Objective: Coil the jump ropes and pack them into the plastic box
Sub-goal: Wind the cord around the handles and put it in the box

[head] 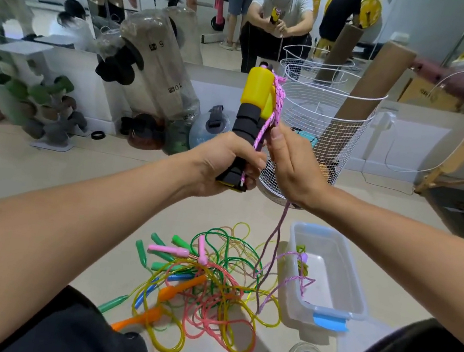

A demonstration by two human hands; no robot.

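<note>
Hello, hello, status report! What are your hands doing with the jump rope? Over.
Left hand grips yellow-and-black handles. Right hand pinches pink rope against them. Rope tail trails into plastic box. Tangled ropes wait on floor.

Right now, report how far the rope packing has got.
Done: nothing sits coiled in the clear plastic box; only a loose stretch of the pink braided rope trails over its rim.
In hand: the left hand grips the yellow and black handles, the right hand pinches that rope beside them.
Left: the tangled pile of coloured plastic ropes on the floor.
</note>
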